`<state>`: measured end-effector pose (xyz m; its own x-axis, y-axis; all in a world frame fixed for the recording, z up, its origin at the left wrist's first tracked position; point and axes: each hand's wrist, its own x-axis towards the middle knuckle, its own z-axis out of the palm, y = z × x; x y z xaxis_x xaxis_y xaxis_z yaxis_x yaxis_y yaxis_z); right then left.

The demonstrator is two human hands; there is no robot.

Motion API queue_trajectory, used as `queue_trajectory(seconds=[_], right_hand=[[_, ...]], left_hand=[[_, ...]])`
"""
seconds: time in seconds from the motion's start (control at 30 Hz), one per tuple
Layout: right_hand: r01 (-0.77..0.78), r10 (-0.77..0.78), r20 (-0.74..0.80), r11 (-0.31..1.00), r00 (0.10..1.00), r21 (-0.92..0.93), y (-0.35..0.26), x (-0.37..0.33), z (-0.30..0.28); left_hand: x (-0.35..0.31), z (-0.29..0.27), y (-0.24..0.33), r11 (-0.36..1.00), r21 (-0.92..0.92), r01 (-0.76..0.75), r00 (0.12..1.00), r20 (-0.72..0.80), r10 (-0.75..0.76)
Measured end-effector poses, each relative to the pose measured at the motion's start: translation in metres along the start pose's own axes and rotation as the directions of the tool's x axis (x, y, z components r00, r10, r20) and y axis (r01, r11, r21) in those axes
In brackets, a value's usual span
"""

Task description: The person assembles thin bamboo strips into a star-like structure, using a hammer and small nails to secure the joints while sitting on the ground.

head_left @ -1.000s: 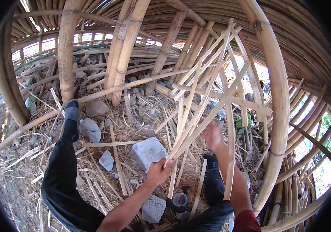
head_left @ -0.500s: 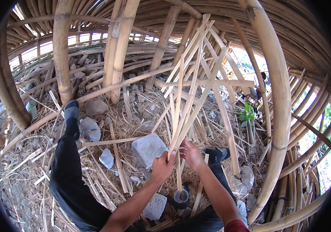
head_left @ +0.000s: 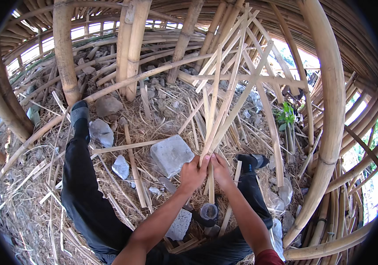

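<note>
Side by side and about equally near, the left hand (head_left: 193, 173) and right hand (head_left: 221, 171) both pinch the lower ends of pale, flat bamboo strips (head_left: 219, 130), whose long axes fan away forward and slightly rightward over straw-littered ground (head_left: 157, 126).

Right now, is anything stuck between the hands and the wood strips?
Nothing I can see. The left hand and right hand meet right at the strips. The pale block lies off to the left.
</note>
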<state>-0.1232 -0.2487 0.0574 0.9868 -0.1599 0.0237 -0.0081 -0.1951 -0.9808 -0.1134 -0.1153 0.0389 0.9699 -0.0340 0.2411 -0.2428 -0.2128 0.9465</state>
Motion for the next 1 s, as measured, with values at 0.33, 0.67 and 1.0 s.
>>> queue_trajectory(seconds=[0.33,0.67,1.0], right_hand=[[-0.092,0.094,-0.019,0.991,0.995,0.097,-0.007,-0.003,0.006],[0.062,-0.09,-0.075,0.945,0.993,-0.32,0.019,0.014,0.017],[0.051,-0.115,-0.12,0.897,0.986,-0.439,0.018,0.006,0.02]], left_hand=[[0.001,0.001,0.006,0.953,-0.236,0.187,0.975,0.162,-0.151],[0.006,0.003,-0.01,0.962,-0.138,0.237,0.97,0.085,-0.227],[0.011,0.014,-0.032,0.96,-0.116,0.257,0.966,0.074,-0.249]])
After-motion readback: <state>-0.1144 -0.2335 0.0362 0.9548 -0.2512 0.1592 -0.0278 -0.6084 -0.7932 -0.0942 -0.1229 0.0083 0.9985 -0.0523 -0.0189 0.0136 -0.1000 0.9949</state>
